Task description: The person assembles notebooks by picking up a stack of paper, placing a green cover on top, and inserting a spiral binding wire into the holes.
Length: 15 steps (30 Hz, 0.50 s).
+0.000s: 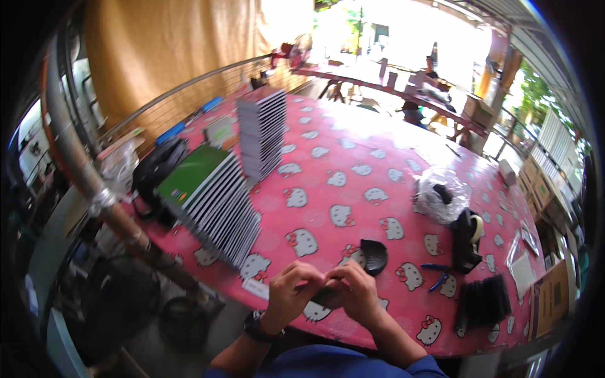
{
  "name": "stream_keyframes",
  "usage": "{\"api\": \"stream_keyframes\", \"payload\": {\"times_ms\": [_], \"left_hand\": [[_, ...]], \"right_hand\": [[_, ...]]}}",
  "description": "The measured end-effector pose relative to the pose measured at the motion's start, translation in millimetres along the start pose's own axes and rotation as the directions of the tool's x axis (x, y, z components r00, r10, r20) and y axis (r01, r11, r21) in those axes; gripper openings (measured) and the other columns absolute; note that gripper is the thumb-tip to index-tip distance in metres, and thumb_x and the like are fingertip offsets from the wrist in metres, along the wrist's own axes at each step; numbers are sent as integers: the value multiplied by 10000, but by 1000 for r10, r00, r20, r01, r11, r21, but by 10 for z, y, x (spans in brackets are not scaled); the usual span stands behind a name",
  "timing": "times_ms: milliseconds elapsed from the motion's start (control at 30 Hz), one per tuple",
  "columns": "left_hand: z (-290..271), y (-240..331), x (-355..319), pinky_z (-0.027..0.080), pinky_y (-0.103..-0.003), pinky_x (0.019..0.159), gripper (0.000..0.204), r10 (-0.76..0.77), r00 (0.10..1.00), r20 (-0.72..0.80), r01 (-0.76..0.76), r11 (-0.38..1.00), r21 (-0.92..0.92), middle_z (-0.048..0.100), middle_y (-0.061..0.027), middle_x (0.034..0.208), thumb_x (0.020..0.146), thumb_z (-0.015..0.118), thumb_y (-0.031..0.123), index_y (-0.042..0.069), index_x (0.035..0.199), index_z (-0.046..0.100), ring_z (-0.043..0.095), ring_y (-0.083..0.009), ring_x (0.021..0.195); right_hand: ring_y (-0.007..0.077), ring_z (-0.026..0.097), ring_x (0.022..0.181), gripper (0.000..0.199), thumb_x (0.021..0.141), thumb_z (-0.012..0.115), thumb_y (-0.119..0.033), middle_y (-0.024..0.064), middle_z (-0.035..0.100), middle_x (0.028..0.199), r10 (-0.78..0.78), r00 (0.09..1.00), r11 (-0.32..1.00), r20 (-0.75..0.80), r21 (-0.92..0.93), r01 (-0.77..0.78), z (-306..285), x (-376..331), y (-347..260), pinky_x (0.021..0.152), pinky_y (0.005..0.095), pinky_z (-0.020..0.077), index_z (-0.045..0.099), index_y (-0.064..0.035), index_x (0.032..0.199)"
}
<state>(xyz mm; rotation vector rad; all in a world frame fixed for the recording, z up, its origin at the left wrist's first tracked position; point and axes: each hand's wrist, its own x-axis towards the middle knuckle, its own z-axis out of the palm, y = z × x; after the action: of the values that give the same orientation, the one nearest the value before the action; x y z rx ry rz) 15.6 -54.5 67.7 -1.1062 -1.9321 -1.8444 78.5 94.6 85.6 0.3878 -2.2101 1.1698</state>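
Observation:
Over the table's near edge, my left hand (293, 291) and my right hand (355, 293) meet with fingertips closed on a small dark piece (329, 297). Fingers cover most of it, so its kind cannot be made out. Just beyond my right hand lies a black curved, ribbed piece (374, 257). Farther right are blue-handled pliers (436, 276), and a bundle of black pieces (483, 302) sits by the near right edge. A small white label (256, 288) is beside my left hand at the table edge.
Two tall book stacks stand at the left, one green-topped (208, 201), the other greyish (259, 135). A black tape dispenser (466, 242) and a clear plastic bag (443, 196) occupy the right. A metal pole (94, 176) rises at left. A person (431, 68) sits far off.

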Motion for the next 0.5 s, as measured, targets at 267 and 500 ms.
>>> {"api": "stream_keyframes", "payload": {"times_ms": [267, 500], "left_hand": [[-481, -4, -67, 503, -280, 699, 199, -110, 992, -56, 113, 993, 44, 632, -68, 888, 760, 736, 67, 22, 914, 617, 610, -139, 793], [-953, 162, -132, 450, -220, 714, 670, -317, 947, -50, 281, 893, -353, 602, -49, 977, 828, 699, 175, 55, 1374, 330, 552, -74, 843]], "right_hand": [[247, 578, 760, 164, 790, 665, -62, 107, 587, 823, -42, 974, 998, 222, 49, 31, 293, 341, -122, 676, 341, 469, 571, -9, 914], [69, 528, 777, 136, 846, 613, 15, 20, 570, 882, -43, 999, 758, 1, 651, 32, 452, 1220, -540, 669, 210, 437, 530, -15, 949]]}}
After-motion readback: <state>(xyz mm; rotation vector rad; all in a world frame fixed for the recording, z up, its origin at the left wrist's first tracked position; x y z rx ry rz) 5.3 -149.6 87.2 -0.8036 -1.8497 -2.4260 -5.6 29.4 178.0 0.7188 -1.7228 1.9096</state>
